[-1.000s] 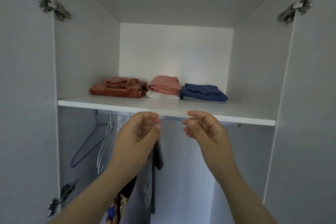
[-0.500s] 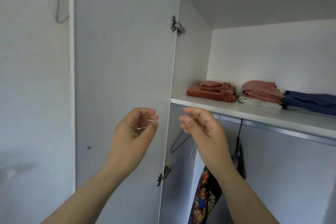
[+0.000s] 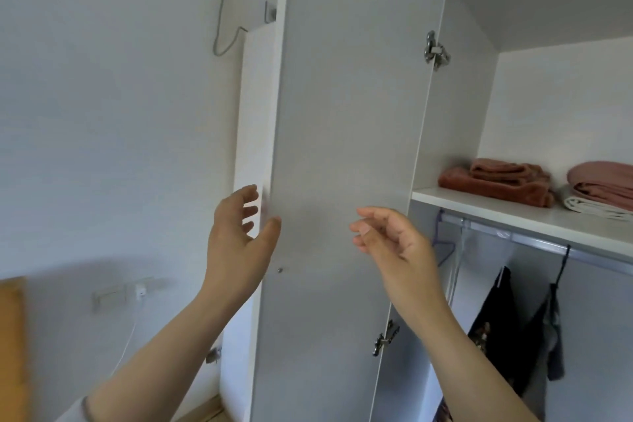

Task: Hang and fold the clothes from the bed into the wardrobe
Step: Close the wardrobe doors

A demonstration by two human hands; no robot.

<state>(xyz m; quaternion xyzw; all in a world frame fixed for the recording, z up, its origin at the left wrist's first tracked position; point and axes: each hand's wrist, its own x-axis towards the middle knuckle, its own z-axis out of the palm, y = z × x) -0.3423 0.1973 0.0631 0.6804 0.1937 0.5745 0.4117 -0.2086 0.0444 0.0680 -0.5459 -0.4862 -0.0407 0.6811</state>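
A pale wall point(image 3: 102, 113) fills the left half of the frame, and beside it the tall grey wardrobe door point(image 3: 349, 96) stands swung open through the centre. The wardrobe point(image 3: 555, 103) itself opens at the right of the frame, white inside. Two bare forearms rise from the bottom edge. The left hand point(image 3: 239, 240) is raised at the door's left edge, left of centre, with fingers spread and relaxed and nothing in it; its thumb overlaps the edge, though whether it touches the door cannot be told. The right hand point(image 3: 394, 243) hangs in front of the door face, just right of centre, its fingers loosely curled and grasping nothing. At the right edge a white shelf point(image 3: 534, 217) crosses the wardrobe, with a metal rail point(image 3: 534, 241) just beneath it. The clothes are in the wardrobe: a rust-coloured folded garment point(image 3: 496, 181) lies on the shelf near its left end, and to its right, cut by the frame edge, a pink folded garment point(image 3: 603, 181) sits on top of a white folded piece point(image 3: 589, 207). Two dark garments point(image 3: 496, 325) hang below the rail at lower right, and a purple hanger point(image 3: 443, 247) hangs at the rail's left end. An orange wooden panel point(image 3: 12, 346) shows at the lower left edge. A grey cable point(image 3: 221, 10) runs down the wall at upper left. Two metal hinges point(image 3: 435, 51) join the door to the wardrobe, one high, one low. A white charger point(image 3: 139, 290) sits on the wall at lower left, and a small screw point(image 3: 280, 270) shows on the door below the left thumb.
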